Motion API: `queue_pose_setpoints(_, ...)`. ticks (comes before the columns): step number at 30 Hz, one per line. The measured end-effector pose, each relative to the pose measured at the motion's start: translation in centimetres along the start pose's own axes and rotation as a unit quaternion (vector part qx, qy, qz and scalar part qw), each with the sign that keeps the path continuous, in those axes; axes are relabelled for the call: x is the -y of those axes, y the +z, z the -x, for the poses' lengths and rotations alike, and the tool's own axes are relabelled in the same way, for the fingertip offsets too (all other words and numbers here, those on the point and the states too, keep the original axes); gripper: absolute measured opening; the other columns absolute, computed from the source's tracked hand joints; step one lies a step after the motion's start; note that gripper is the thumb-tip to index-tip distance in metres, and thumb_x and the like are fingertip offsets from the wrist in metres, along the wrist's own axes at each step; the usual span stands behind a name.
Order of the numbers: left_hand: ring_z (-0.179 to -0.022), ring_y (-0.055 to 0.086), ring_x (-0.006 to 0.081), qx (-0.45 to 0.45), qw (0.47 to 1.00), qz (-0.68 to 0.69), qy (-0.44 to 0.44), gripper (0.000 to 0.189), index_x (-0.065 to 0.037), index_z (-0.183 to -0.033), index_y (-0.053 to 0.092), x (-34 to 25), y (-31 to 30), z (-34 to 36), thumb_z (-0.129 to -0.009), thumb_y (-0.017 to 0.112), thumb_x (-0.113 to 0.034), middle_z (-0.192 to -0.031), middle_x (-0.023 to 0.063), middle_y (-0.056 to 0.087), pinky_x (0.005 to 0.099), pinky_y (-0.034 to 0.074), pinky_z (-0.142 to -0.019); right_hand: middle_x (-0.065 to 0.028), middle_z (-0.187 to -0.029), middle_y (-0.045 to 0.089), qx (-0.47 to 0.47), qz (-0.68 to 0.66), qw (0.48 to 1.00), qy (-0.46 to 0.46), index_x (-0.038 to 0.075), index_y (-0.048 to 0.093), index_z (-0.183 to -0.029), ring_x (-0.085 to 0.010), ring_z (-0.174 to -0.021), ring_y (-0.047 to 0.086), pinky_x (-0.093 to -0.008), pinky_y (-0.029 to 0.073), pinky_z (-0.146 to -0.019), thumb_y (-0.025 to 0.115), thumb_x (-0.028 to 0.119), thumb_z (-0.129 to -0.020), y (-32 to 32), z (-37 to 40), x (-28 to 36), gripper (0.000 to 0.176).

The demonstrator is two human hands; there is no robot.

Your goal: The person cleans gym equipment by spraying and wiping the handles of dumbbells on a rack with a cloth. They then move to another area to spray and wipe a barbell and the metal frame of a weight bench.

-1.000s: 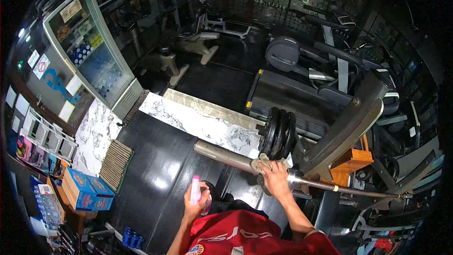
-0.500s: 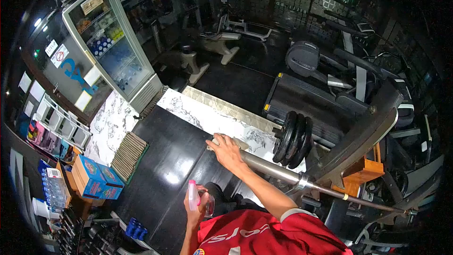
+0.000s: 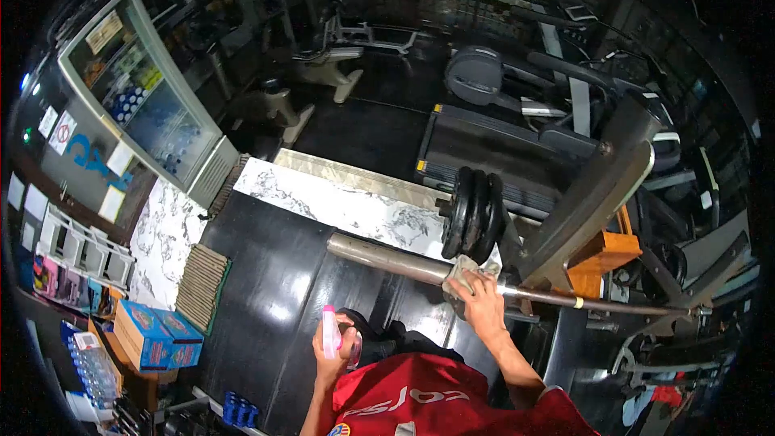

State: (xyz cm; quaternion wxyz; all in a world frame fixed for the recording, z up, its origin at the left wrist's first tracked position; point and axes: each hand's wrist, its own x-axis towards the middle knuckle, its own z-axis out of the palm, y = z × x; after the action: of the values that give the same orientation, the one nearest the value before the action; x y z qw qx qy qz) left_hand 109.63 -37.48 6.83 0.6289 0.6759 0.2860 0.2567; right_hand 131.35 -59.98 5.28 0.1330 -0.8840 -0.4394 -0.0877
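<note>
Right hand (image 3: 483, 304) is clenched on a cloth (image 3: 463, 271), pressing it against the bar (image 3: 387, 257) just beside the weight plates (image 3: 472, 214) (stacked side by side on the bar). Left hand (image 3: 334, 353) grips a spray bottle (image 3: 329, 331), held upright near the chest, well apart from the bar.
</note>
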Motion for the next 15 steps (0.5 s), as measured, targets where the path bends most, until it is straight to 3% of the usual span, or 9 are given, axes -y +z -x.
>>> queue_pose_setpoints(2, -0.078, 0.058, 0.0169, 0.006, 1.0, 0.005, -0.001, 0.019, 0.0, -0.094, 0.059, 1.1, 0.0, -0.1, -0.079, 0.065, -0.01, -0.086, 0.0082, 0.061, 0.03, 0.047, -0.072, -0.0056, -0.122, 0.055, 0.0, 0.013, 1.0, -0.003, 0.024, 0.057, -0.122, -0.0274, -0.112, 0.051, -0.043, 0.038, -0.102, 0.058, -0.002, -0.067, -0.1, 1.1, 0.8, 0.062)
queue_pose_setpoints(8, -0.071, 0.058, 0.0133, 0.047, 0.999, 0.006, 0.026, 0.018, -0.001, -0.096, 0.057, 1.5, -0.7, 0.6, -0.079, 0.064, -0.002, -0.086, 0.0067, 0.06, 0.0274, 0.047, -0.064, -0.0052, -0.122, 0.055, -0.088, -0.087, 0.987, 0.105, 0.017, 0.062, -0.115, -0.0254, -0.113, 0.051, -0.0435, 0.038, -0.102, 0.058, -0.008, -0.061, 1.0, 3.2, 4.5, 0.059)
queue_pose_setpoints(10, -0.067, 0.058, 0.012, 0.044, 0.996, 0.079, -0.02, 0.02, -0.001, -0.099, 0.055, 0.5, -0.6, 0.7, -0.08, 0.062, 0.001, -0.086, 0.0068, 0.059, 0.0272, 0.048, -0.063, -0.0065, -0.122, 0.055, -0.101, -0.117, 0.981, 0.119, 0.015, 0.061, -0.115, -0.0268, -0.112, 0.051, -0.0425, 0.039, -0.101, 0.058, -0.009, -0.062, 1.8, 4.2, 5.4, 0.059)
queue_pose_setpoints(12, -0.064, 0.057, 0.012, 0.053, 0.997, 0.058, 0.008, 0.021, 0.0, -0.101, 0.054, 0.9, -1.0, 0.4, -0.081, 0.061, 0.002, -0.087, 0.0073, 0.059, 0.0271, 0.048, -0.061, -0.0129, -0.12, 0.056, -0.124, -0.281, 0.933, 0.19, 0.01, 0.059, -0.116, -0.0336, -0.109, 0.054, -0.0403, 0.041, -0.098, 0.055, -0.009, -0.067, 4.2, 5.3, 6.2, 0.053)
queue_pose_setpoints(13, -0.064, 0.057, 0.0118, 0.059, 0.996, 0.065, 0.005, 0.021, 0.0, -0.101, 0.054, 1.1, -1.2, 0.3, -0.081, 0.06, 0.003, -0.087, 0.0072, 0.059, 0.0267, 0.048, -0.061, -0.0127, -0.119, 0.058, -0.131, -0.359, 0.886, 0.263, 0.008, 0.056, -0.119, -0.0327, -0.107, 0.056, -0.0382, 0.043, -0.094, 0.052, -0.001, -0.084, 6.5, 5.9, 6.5, 0.037)
queue_pose_setpoints(14, -0.064, 0.057, 0.0117, 0.063, 0.995, 0.072, 0.005, 0.021, 0.0, -0.101, 0.054, 1.4, -1.3, -0.6, -0.081, 0.06, 0.003, -0.087, 0.0071, 0.059, 0.0263, 0.048, -0.061, -0.0127, -0.119, 0.058, -0.14, -0.359, 0.885, 0.261, 0.008, 0.056, -0.119, -0.0327, -0.107, 0.056, -0.0382, 0.043, -0.094, 0.052, -0.001, -0.084, 9.3, 5.2, 6.2, 0.037)
queue_pose_setpoints(15, -0.064, 0.057, 0.0109, 0.063, 0.998, 0.026, 0.008, 0.02, 0.0, -0.101, 0.054, 1.9, -1.8, -0.7, -0.082, 0.06, 0.003, -0.087, 0.007, 0.059, 0.0256, 0.048, -0.061, -0.0115, -0.119, 0.058, -0.146, -0.523, 0.736, 0.405, 0.008, 0.054, -0.121, -0.0311, -0.108, 0.056, -0.0381, 0.044, -0.094, 0.049, 0.007, -0.09, 12.0, 5.1, 6.1, 0.032)
